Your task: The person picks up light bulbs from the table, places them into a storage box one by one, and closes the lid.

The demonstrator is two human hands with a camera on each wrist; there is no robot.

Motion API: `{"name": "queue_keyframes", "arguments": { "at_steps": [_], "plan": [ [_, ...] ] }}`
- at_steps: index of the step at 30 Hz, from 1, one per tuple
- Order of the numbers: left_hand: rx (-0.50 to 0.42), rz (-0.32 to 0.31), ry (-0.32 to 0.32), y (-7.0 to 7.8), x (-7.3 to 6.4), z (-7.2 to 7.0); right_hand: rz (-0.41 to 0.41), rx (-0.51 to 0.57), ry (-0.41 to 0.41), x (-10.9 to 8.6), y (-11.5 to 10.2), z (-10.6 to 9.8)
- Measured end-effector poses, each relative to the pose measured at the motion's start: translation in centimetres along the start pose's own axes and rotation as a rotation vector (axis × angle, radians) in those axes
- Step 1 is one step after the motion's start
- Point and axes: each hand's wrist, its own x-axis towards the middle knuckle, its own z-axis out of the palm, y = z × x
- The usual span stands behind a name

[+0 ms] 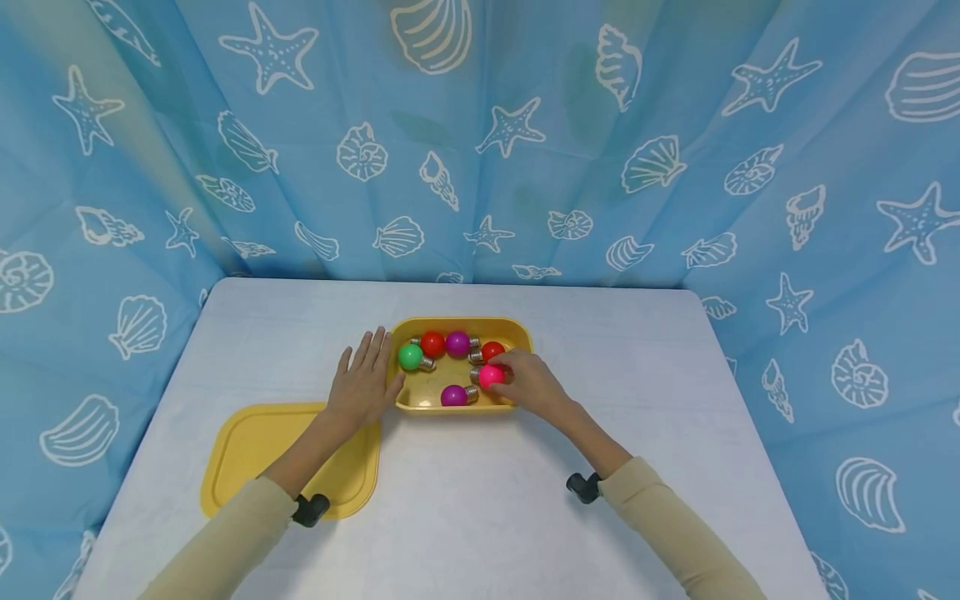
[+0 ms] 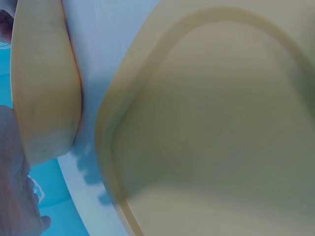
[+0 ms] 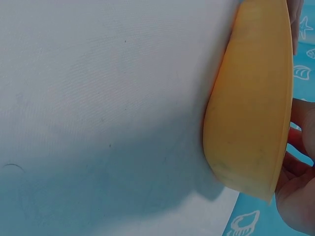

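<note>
A yellow plastic box (image 1: 422, 390) holds several small coloured light bulbs with metal screw bases. Over its right side reaches my right hand (image 1: 536, 385), thumb and fingers round a pink bulb (image 1: 490, 377). Just behind that bulb lies a red bulb (image 1: 492, 351), partly covered by the fingers. My left hand (image 1: 363, 382) rests with straight fingers against the box's left rim. Also inside are a green bulb (image 1: 410, 357), another red bulb (image 1: 432, 343), and two purple bulbs, one at the back (image 1: 457, 342) and one at the front (image 1: 453, 396). Both wrist views show the box's outer wall (image 3: 248, 108), which hides the bulbs.
A flat yellow lid (image 1: 247, 450) lies on the white table (image 1: 480, 508) left of the box, partly under my left forearm. A blue curtain (image 1: 555, 167) with shells and starfish surrounds the table's back and sides.
</note>
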Motion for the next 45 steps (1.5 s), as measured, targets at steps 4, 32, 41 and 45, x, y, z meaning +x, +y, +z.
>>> {"name": "queue_keyframes", "arguments": {
  "at_steps": [4, 32, 41, 45],
  "plan": [
    [-0.003, 0.003, 0.005, -0.01, -0.01, 0.03, -0.002, -0.022, -0.001, 0.02, -0.07, 0.06],
    [0.011, 0.001, -0.001, 0.09, 0.15, 0.11, 0.015, -0.011, -0.020, -0.21, -0.48, -0.22],
    [0.005, 0.006, 0.003, 0.05, 0.13, 0.07, 0.031, -0.015, -0.025, -0.18, -0.57, -0.25],
    [0.002, 0.000, 0.004, 0.03, 0.08, 0.03, 0.021, 0.008, -0.019, -0.37, -0.63, -0.30]
  ]
}}
